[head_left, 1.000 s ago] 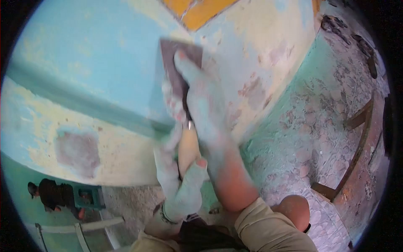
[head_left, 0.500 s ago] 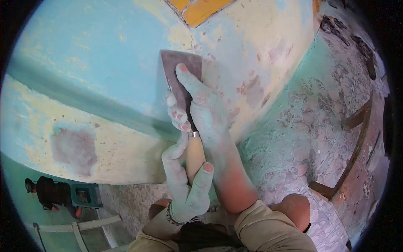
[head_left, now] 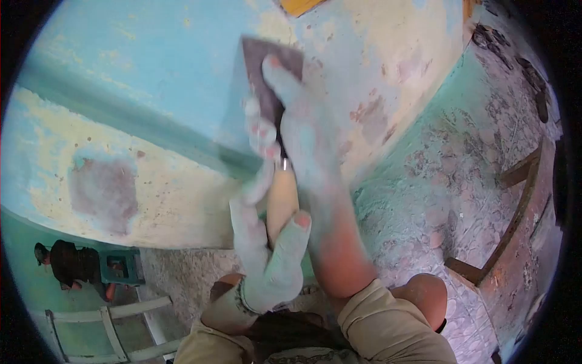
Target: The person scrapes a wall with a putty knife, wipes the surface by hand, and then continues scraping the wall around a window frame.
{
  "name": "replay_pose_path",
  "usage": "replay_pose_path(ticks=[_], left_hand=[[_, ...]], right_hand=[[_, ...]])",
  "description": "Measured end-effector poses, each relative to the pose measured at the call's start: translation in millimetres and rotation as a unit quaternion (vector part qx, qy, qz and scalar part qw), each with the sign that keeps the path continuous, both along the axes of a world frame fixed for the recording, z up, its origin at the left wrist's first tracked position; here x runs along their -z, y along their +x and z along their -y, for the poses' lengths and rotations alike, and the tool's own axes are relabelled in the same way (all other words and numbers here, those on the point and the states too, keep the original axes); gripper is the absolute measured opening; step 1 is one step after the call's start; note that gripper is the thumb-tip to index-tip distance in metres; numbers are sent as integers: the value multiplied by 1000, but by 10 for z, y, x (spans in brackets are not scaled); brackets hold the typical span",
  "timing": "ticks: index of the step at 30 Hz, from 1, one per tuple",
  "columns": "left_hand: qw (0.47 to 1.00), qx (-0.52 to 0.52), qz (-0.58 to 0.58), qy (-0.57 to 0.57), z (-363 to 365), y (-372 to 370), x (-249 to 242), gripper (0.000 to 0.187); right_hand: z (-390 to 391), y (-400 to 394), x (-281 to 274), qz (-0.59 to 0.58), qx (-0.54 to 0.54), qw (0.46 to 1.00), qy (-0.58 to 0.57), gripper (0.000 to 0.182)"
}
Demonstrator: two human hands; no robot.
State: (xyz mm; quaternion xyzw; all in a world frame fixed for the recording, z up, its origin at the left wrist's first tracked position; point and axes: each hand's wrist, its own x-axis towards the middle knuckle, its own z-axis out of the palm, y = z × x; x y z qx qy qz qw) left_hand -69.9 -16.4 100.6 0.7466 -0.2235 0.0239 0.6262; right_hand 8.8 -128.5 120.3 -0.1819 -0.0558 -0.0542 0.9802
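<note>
Both of my dust-covered hands are on one putty knife with a wide dark blade and a pale wooden handle (head_left: 282,197). Around the handle's lower part closes my left hand (head_left: 267,261), thumb along its side and a bracelet at the wrist. Higher up, my right hand (head_left: 297,115) grips the blade, its thumb flat on the face and other fingertips curling round the left edge. The blade overlaps the blue and cream painted surface (head_left: 163,73), which shows flaked patches. A bare grey patch (head_left: 104,193) lies on its lower cream band.
At the lower left a person (head_left: 73,267) in dark clothes bends beside a teal crate (head_left: 121,267). A pale wooden ladder-like frame (head_left: 109,327) stands below them. On the right, a brown wooden frame (head_left: 509,236) leans over rough, dusty ground (head_left: 418,224). An orange panel (head_left: 300,5) shows at the top.
Both hands and the putty knife have moved up along the painted surface, blurring slightly. The orange panel has slid mostly out of view at the top. The grip is the same.
</note>
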Motion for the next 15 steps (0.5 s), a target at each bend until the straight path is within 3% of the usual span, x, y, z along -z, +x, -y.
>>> replay_pose_path(ticks=[1, 3, 6, 10, 13, 15], left_hand=[[1000, 8, 15, -2, 1, 2, 33, 55], [996, 38, 83, -12, -35, 62, 187, 55], [999, 39, -11, -5, -19, 66, 0, 53], [999, 23, 11, 27, -44, -10, 99, 52], [999, 30, 5, 34, -10, 74, 83, 53], [999, 16, -32, 15, 20, 39, 7, 53]], right_hand=[[7, -18, 62, 5, -34, 999, -2, 30], [-8, 12, 81, 0, 22, 1000, 1, 30], [26, 39, -55, -43, 82, 994, -49, 30], [41, -4, 108, 27, -6, 999, -18, 30], [19, 5, 60, -16, 69, 997, -13, 29], [52, 56, 102, 8, 56, 998, -8, 25]])
